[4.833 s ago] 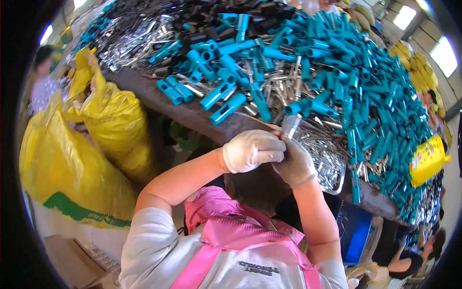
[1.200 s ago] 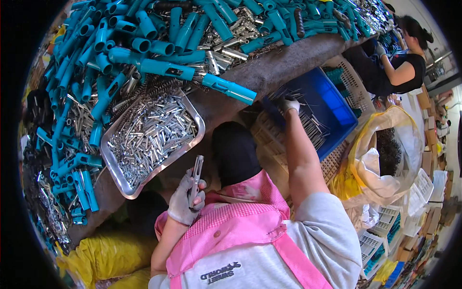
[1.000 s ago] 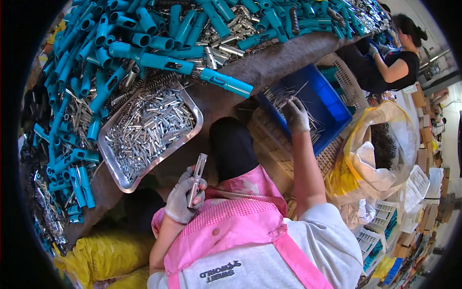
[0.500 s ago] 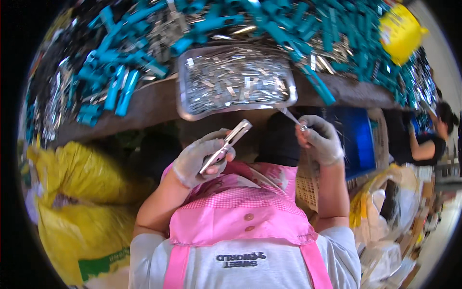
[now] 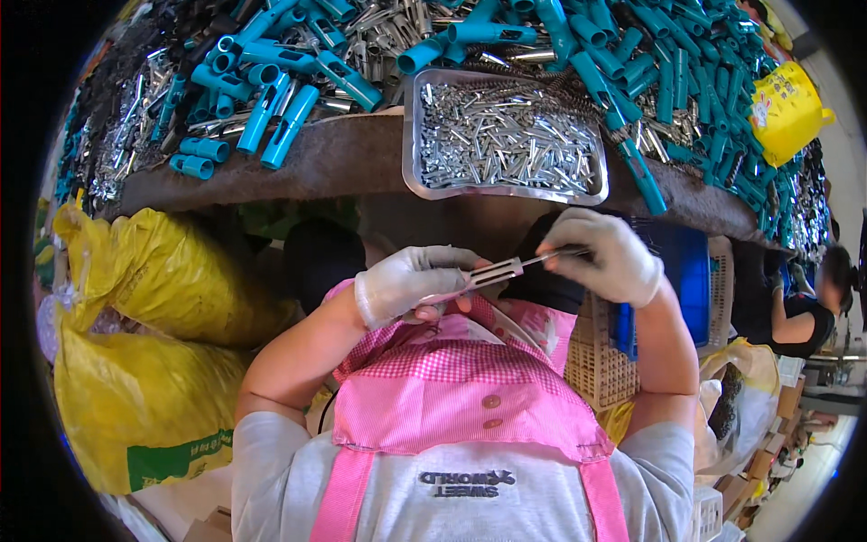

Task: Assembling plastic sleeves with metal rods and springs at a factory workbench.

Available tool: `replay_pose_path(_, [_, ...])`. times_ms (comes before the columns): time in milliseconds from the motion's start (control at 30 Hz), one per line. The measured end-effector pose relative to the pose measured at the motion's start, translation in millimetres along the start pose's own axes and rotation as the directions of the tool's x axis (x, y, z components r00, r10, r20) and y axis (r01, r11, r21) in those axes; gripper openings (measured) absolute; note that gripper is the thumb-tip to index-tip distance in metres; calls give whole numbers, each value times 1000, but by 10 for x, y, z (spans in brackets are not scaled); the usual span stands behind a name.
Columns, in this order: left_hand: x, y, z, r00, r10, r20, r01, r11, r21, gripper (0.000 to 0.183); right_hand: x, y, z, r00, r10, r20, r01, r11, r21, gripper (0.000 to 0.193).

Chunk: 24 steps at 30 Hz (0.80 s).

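My left hand (image 5: 408,285), in a pale work glove, is closed around a silver slotted metal tube (image 5: 495,273), which points to the right in front of my pink apron. My right hand (image 5: 619,256), gloved too, pinches a thin metal rod (image 5: 540,258). The rod's left end meets the tube's open right end; whether it is inside I cannot make out. Just beyond my hands, a metal tray (image 5: 506,192) full of small silver pins (image 5: 506,135) rests at the bench's near edge.
Teal slotted tubes (image 5: 293,126) and silver parts cover the bench (image 5: 307,163). A yellow container (image 5: 787,113) stands at the far right. Yellow sacks (image 5: 153,388) lie to my left. A blue bin (image 5: 677,289) and beige basket (image 5: 603,361) are at right, with another person (image 5: 799,312) beyond.
My hands have come together, and the tube has turned from steeply slanted to nearly level. My right hand has brought the rod to the tube's end. The whole view has shifted slightly.
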<state>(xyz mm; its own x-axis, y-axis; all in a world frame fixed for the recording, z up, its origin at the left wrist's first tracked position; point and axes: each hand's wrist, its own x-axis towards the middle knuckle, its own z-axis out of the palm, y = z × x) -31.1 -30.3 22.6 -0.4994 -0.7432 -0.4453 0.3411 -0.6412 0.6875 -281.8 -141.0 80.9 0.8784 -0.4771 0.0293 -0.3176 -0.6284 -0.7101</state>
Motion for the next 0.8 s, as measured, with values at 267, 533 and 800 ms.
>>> replay_pose_path(267, [80,-120,-77,991,-87,98,100,985,-138,43,34,24,221,960,271,73,-277,879,387,18])
replay_pose_path(533, [120,-276,-72,975,-113,189,166,942,-290,42,0,43,322,981,190,41,-193,921,339,17])
replay_pose_path(800, [111,-296,-69,969,-61,240,147,922,-357,42,-162,200,414,891,449,61,-346,588,731,20])
